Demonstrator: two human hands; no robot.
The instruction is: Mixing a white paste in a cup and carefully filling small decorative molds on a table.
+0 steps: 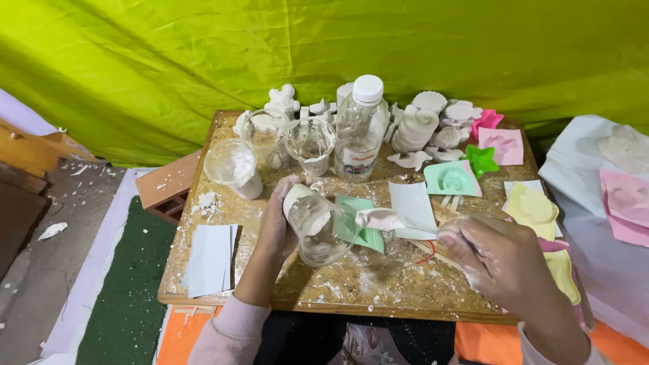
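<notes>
Nearest me, my right hand [503, 260] is clenched around the handle of a spoon [387, 219], whose bowl is heaped with white paste and points toward my other hand. Just across from it, my left hand [278, 226] grasps a clear plastic cup [316, 226], tipped on its side with the open mouth facing the spoon; white paste coats its inside and clings near its base. The spoon's loaded tip sits just beside the cup's rim, over a green mould [362, 230] lying flat on the board [351, 287] right under the cup. Crumbs of dried white stuff litter the board around both hands.

Left of my cup hand lies a stack of white sheets [211, 259]. Beyond the spoon rests another white sheet [412, 203], and to the right of my spoon hand are yellow moulds [534, 206].

Farther out, past the cup, stand two more clear cups [311, 145], a lidded tub [233, 169] and a capped clear bottle [358, 132]. Right of the bottle sit a mint shell mould [451, 179], a green star mould [481, 160] and a pink sheet [503, 145]. Farthest off, white plaster shell casts [433, 122] crowd the board's back edge before a yellow-green cloth [324, 47].
</notes>
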